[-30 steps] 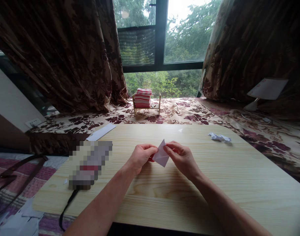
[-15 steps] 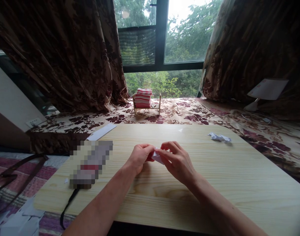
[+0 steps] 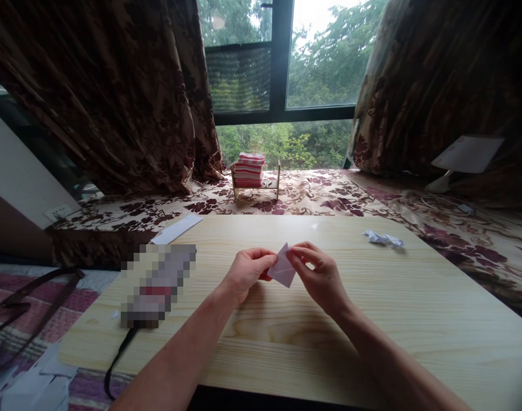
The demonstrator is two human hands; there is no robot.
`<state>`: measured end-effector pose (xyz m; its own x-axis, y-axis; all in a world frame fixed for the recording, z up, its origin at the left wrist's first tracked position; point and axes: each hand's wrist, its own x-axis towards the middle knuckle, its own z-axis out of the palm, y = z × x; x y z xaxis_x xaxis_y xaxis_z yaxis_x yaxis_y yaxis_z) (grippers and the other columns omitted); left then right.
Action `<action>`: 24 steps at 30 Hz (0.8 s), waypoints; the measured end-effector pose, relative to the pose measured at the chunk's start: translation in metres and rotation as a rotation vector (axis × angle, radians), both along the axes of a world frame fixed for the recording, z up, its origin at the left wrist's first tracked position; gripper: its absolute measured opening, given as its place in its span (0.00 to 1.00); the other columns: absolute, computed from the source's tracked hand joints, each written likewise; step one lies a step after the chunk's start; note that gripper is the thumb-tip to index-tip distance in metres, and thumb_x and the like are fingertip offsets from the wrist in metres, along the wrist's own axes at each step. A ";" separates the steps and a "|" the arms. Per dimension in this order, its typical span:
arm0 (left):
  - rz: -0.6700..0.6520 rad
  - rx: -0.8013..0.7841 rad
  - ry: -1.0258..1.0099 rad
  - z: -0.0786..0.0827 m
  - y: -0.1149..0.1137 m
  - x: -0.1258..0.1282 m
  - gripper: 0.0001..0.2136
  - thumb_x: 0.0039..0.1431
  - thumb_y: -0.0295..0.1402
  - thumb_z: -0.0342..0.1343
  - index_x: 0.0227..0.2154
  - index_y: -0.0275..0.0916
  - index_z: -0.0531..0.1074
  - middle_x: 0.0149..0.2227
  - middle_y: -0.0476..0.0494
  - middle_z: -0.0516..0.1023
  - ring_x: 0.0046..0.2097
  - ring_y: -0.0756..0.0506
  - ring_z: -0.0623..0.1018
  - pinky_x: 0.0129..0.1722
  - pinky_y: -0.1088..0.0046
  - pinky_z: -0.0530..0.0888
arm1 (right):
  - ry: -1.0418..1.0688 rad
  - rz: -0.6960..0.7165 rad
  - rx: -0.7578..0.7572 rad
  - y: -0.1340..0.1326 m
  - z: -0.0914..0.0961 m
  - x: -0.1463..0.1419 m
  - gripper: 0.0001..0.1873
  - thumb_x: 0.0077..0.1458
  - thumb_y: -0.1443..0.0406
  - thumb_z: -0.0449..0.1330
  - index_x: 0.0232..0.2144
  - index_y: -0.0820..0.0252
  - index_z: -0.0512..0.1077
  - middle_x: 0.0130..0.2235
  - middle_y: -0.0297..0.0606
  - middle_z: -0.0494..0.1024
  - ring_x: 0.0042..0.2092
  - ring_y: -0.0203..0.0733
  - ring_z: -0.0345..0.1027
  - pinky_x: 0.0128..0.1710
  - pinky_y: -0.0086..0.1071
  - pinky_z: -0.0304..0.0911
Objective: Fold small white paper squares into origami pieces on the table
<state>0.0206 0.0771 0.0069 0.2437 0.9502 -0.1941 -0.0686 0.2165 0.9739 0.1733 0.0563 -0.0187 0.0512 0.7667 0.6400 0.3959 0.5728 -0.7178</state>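
Between my hands, above the wooden table (image 3: pixel 286 342), is a small white piece of paper (image 3: pixel 283 270) with crease lines and a corner pointing up. My left hand (image 3: pixel 249 273) pinches its left edge between thumb and fingers. On the other side, my right hand (image 3: pixel 318 274) is closed on the paper's upper right edge with thumb and fingertips. Some of the left fingers are hidden behind the paper.
Folded white paper pieces (image 3: pixel 383 238) lie at the table's far right. At the left are a white paper strip (image 3: pixel 177 229) and a blurred-out item (image 3: pixel 158 288) with a black strap. A small rack (image 3: pixel 256 187) holding striped cloths stands beyond the table.
The paper has turned so that more of its flat face shows. My right hand has shifted slightly right, while my left hand stays nearly in place.
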 end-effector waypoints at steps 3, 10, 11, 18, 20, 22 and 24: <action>-0.008 0.002 -0.005 0.000 0.000 0.000 0.08 0.39 0.33 0.63 0.22 0.34 0.76 0.22 0.48 0.75 0.25 0.52 0.71 0.25 0.77 0.66 | 0.003 -0.001 -0.013 0.000 0.000 0.000 0.07 0.55 0.68 0.57 0.29 0.59 0.75 0.29 0.35 0.74 0.30 0.35 0.66 0.27 0.28 0.63; 0.036 0.006 -0.017 -0.001 0.000 0.001 0.05 0.38 0.31 0.62 0.18 0.33 0.75 0.18 0.49 0.73 0.22 0.54 0.68 0.24 0.78 0.63 | -0.076 -0.003 0.059 -0.003 -0.001 0.000 0.08 0.56 0.68 0.57 0.34 0.55 0.76 0.32 0.37 0.73 0.33 0.39 0.66 0.30 0.32 0.64; 0.047 0.004 -0.020 -0.002 0.000 0.001 0.05 0.38 0.31 0.62 0.18 0.33 0.74 0.18 0.49 0.72 0.22 0.54 0.68 0.24 0.78 0.62 | -0.115 0.004 0.087 -0.004 0.000 0.000 0.08 0.56 0.68 0.57 0.35 0.54 0.76 0.33 0.38 0.73 0.35 0.40 0.66 0.32 0.33 0.64; 0.072 -0.068 -0.073 -0.002 0.003 -0.001 0.04 0.37 0.29 0.59 0.19 0.34 0.74 0.18 0.50 0.71 0.23 0.53 0.69 0.26 0.76 0.67 | -0.513 0.015 0.297 -0.008 0.004 0.000 0.12 0.57 0.71 0.55 0.39 0.53 0.75 0.37 0.40 0.73 0.37 0.41 0.63 0.32 0.33 0.63; 0.065 -0.093 -0.088 -0.001 0.002 -0.002 0.04 0.37 0.30 0.60 0.19 0.34 0.74 0.19 0.51 0.71 0.23 0.53 0.69 0.26 0.76 0.68 | -0.559 0.006 0.309 -0.008 0.005 0.000 0.11 0.58 0.70 0.55 0.40 0.52 0.74 0.38 0.41 0.73 0.37 0.41 0.63 0.33 0.33 0.63; 0.055 -0.108 -0.099 0.001 0.002 -0.003 0.04 0.37 0.30 0.60 0.18 0.34 0.73 0.18 0.51 0.70 0.23 0.53 0.69 0.26 0.77 0.69 | -0.595 -0.002 0.310 -0.008 0.006 0.001 0.11 0.58 0.70 0.55 0.40 0.52 0.74 0.38 0.41 0.73 0.38 0.42 0.63 0.33 0.33 0.63; 0.044 -0.115 -0.107 0.001 0.001 -0.003 0.04 0.38 0.30 0.61 0.18 0.34 0.72 0.18 0.52 0.68 0.23 0.54 0.68 0.26 0.77 0.69 | -0.617 -0.008 0.312 -0.008 0.007 0.001 0.11 0.59 0.69 0.54 0.40 0.54 0.74 0.38 0.42 0.73 0.38 0.42 0.63 0.33 0.33 0.63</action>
<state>0.0174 0.0785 0.0082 0.2280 0.9334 -0.2771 -0.1825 0.3205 0.9295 0.1746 0.0484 -0.0117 -0.3883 0.5434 0.7443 0.6843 0.7109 -0.1621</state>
